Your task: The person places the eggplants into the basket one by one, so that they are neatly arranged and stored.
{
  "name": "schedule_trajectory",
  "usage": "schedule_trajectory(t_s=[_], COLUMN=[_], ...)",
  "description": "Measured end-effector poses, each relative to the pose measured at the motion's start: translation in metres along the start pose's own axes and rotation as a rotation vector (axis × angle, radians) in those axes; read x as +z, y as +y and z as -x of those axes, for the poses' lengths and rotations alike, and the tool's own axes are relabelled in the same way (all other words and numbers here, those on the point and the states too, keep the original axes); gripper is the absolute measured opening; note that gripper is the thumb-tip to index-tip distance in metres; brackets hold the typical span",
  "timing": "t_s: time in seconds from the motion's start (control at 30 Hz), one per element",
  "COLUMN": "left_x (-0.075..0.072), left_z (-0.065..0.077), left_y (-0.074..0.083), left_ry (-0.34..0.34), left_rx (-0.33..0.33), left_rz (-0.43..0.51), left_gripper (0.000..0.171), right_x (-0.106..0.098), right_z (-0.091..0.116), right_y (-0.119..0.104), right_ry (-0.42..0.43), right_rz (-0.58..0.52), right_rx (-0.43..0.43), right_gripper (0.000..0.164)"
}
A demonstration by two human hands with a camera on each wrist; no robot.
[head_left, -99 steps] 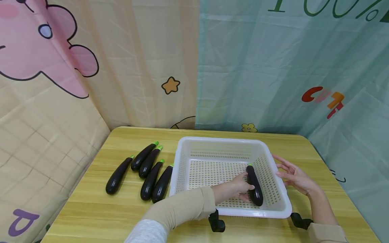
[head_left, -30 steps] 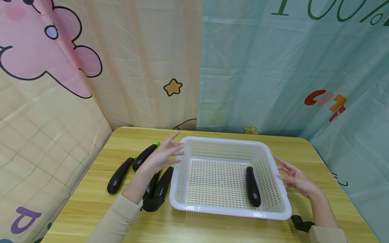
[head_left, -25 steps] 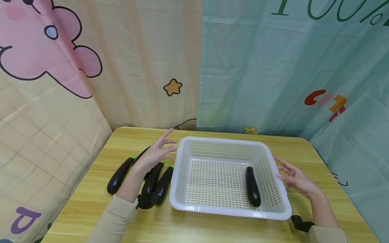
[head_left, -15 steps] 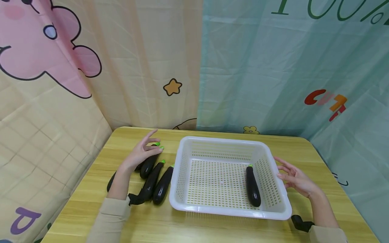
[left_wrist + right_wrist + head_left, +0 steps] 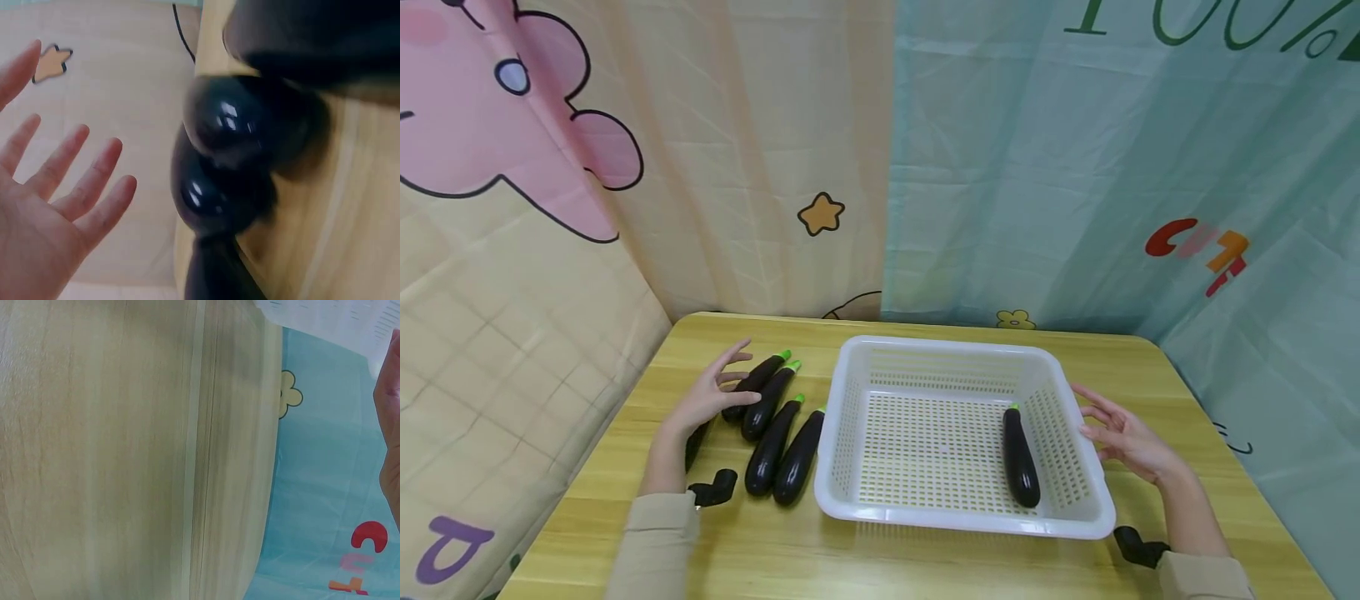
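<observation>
My left hand (image 5: 707,402) hovers over the left end of a group of several dark eggplants (image 5: 769,450) with green stem tips. Its fingers are spread and hold nothing; in the left wrist view the palm (image 5: 37,237) faces the camera beside glossy eggplant ends (image 5: 231,119). The leftmost eggplant (image 5: 695,446) is mostly hidden behind that hand and forearm. A white perforated plastic basket (image 5: 940,523) stands right of the group, with one eggplant (image 5: 1021,458) lying along its right side. At the basket's right rim rests my right hand (image 5: 1127,437), fingers loosely extended against the outer wall.
Everything sits on a wood-grain table (image 5: 880,567). Printed curtains (image 5: 775,167) hang behind its far edge and along the sides. A black wrist mount shows on each forearm.
My left hand laid an eggplant in the basket, let go of it, and moved back left over the table eggplants. My right hand stays at the basket's right rim.
</observation>
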State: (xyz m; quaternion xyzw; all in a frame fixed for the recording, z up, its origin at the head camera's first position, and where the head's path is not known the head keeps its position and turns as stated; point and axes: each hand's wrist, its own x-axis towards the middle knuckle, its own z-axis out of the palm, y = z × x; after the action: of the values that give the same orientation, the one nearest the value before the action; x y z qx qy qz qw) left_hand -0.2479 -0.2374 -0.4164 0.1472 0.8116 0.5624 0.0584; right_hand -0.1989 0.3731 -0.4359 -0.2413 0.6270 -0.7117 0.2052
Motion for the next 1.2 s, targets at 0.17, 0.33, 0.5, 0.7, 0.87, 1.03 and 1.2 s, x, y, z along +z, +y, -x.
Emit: schedule_trajectory(t_s=[0.17, 0.33, 0.5, 0.7, 0.87, 1.03, 1.2], left_x=[-0.016, -0.028, -0.034, -0.039, -0.042, -0.045, -0.048], left_z=[0.010, 0.022, 0.030, 0.038, 0.044, 0.050, 0.053], left_y=[-0.014, -0.023, -0.030, -0.041, -0.051, -0.058, -0.061], left_ry=[0.027, 0.065, 0.094, 0.109, 0.097, 0.075, 0.042], left_rx=[-0.018, -0.057, -0.091, -0.129, -0.150, -0.167, -0.186], left_rz=[-0.006, -0.077, -0.099, -0.102, -0.075, -0.041, -0.055], left_gripper=[0.085, 0.087, 0.089, 0.089, 0.090, 0.090, 0.089], right_x=[0.001, 0.001, 0.002, 0.004, 0.004, 0.003, 0.002], right_z=[-0.001, -0.002, -0.002, -0.001, -0.001, 0.000, 0.000], right_y=[0.000, 0.001, 0.000, 0.000, 0.000, -0.001, -0.001], right_ry=[0.013, 0.007, 0.003, 0.011, 0.006, 0.003, 0.006], right_rz=[0.019, 0.006, -0.005, 0.007, 0.002, -0.001, 0.004], right_rx=[0.007, 0.006, 0.004, 0.008, 0.004, -0.002, -0.002], right_gripper=[0.060, 0.060, 0.060, 0.060, 0.060, 0.060, 0.060])
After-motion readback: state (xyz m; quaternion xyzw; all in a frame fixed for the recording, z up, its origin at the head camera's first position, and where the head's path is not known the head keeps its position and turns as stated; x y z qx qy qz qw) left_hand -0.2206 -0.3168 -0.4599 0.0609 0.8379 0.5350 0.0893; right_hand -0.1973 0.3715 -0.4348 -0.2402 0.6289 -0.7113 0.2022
